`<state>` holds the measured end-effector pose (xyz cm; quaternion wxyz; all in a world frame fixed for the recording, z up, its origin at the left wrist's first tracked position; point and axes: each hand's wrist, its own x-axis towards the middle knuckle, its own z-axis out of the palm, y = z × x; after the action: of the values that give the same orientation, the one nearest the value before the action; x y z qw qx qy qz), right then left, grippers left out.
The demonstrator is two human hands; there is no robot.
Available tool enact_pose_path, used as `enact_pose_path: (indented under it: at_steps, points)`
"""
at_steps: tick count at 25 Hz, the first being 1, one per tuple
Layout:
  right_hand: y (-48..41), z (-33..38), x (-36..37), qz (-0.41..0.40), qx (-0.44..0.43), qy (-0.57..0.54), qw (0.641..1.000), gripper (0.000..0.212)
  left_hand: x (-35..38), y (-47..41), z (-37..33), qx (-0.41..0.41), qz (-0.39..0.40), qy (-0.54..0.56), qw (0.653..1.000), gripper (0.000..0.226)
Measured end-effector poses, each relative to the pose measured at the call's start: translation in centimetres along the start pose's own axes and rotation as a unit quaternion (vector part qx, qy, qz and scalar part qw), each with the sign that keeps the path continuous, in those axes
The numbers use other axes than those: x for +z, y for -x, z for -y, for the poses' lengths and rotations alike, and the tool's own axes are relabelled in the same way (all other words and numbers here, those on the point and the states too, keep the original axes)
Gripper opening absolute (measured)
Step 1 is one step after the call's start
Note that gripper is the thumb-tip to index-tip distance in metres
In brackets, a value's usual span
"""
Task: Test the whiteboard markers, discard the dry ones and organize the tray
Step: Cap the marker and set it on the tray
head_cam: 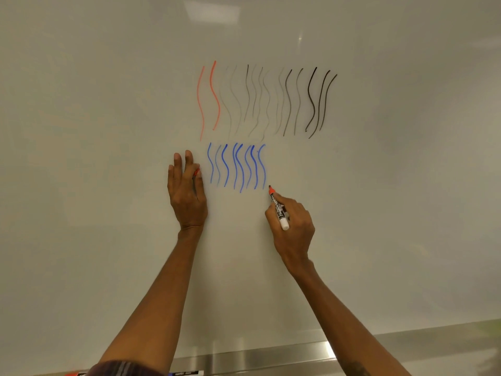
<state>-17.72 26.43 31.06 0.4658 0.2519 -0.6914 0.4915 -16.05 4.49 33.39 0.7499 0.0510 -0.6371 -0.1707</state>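
Note:
My right hand (294,226) grips an uncapped red marker (278,208) with a white body, its tip touching the whiteboard (379,185) just right of the blue lines (237,166). My left hand (187,191) rests flat against the board left of the blue lines, with the marker's red cap (197,172) pinched between thumb and fingers. Higher up are two red wavy lines (208,99), then several faint grey and darker black test lines (282,101).
The metal marker tray (257,359) runs along the board's lower edge. Two markers lie in it at the bottom of the view, a red one (77,373) and a blue one (187,373), partly hidden by my left sleeve (122,369).

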Motion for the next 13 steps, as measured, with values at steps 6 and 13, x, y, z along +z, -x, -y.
enact_pose_path:
  at_steps: [6, 13]
  points:
    - [-5.9, 1.5, -0.8, -0.024, -0.006, -0.087, 0.996, 0.027, 0.0, 0.0, 0.2, 0.0, 0.007, 0.005, 1.0, 0.021]
    - [-2.3, -1.1, -0.3, 0.001, -0.034, -0.008, 0.999, 0.027, 0.2, 0.1, 0.6, 0.007, 0.007, -0.007, 1.0, 0.025]
